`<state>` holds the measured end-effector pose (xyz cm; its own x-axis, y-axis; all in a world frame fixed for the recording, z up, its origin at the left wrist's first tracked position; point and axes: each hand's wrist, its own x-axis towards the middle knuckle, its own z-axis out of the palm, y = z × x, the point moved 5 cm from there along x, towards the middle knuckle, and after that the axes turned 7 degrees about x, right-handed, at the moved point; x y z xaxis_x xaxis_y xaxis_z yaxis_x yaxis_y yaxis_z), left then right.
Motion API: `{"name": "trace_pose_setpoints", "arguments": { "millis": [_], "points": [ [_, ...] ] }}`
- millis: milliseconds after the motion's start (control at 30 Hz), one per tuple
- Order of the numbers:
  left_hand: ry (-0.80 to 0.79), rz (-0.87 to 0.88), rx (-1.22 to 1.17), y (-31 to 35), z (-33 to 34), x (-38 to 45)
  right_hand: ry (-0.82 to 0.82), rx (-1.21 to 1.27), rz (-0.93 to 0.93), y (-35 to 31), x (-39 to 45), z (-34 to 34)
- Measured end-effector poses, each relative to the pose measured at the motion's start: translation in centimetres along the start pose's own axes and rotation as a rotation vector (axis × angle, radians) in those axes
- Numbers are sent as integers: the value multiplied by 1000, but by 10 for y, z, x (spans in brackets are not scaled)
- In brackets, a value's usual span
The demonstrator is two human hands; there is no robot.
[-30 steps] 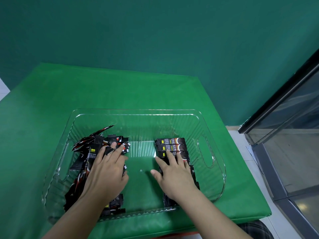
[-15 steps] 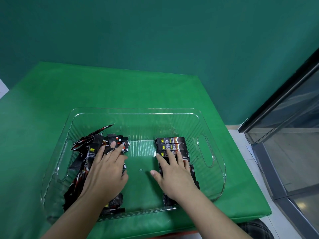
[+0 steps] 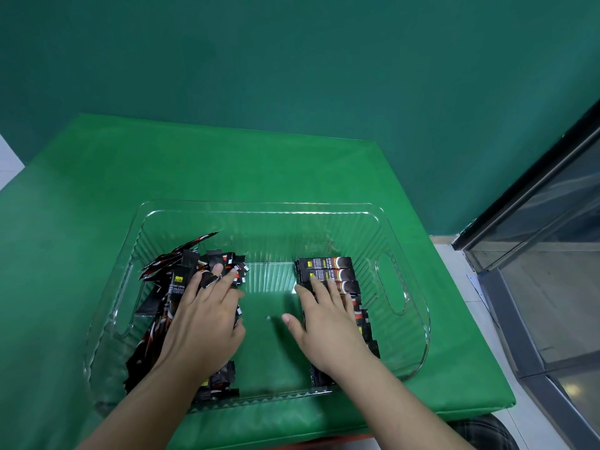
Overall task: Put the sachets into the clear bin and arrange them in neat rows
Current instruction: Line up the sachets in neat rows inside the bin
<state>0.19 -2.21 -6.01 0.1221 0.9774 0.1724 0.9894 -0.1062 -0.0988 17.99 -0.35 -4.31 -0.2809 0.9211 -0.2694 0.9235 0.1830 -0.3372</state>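
Two hands flat inside the clear bin (image 3: 259, 219) on the green tabletop (image 3: 227, 164). Right hand (image 3: 328, 323) released, fingers straight, pressing the neat row of sachets (image 3: 328, 271). Left hand (image 3: 201, 323) spread over the loose pile (image 3: 175, 287), one sachet seemingly caught between fingers. Best to peel off a few, square ends, slide alongside. Ribbed wall crowding the pile; glass door (image 3: 552, 254) off right.

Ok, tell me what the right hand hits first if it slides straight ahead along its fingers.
The right hand lies flat on the neat row of sachets. Going forward, it would ride over the row's far sachets, then likely meet the clear bin's far wall; depth is unclear.
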Motion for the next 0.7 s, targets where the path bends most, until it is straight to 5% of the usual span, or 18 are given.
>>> {"name": "trace_pose_setpoints", "arguments": {
  "millis": [233,400,533,700],
  "points": [
    [13,-3,2,1,-1,0,78,124,-233,-36,27,-1],
    [26,-10,-25,0,-3,-1,99,321,-233,-59,59,-10],
    [45,-2,-32,0,-2,-1,-44,492,-169,-70,77,-3],
    [52,-1,-43,0,-2,-1,-26,445,-187,-67,76,-2]
  ]
}}
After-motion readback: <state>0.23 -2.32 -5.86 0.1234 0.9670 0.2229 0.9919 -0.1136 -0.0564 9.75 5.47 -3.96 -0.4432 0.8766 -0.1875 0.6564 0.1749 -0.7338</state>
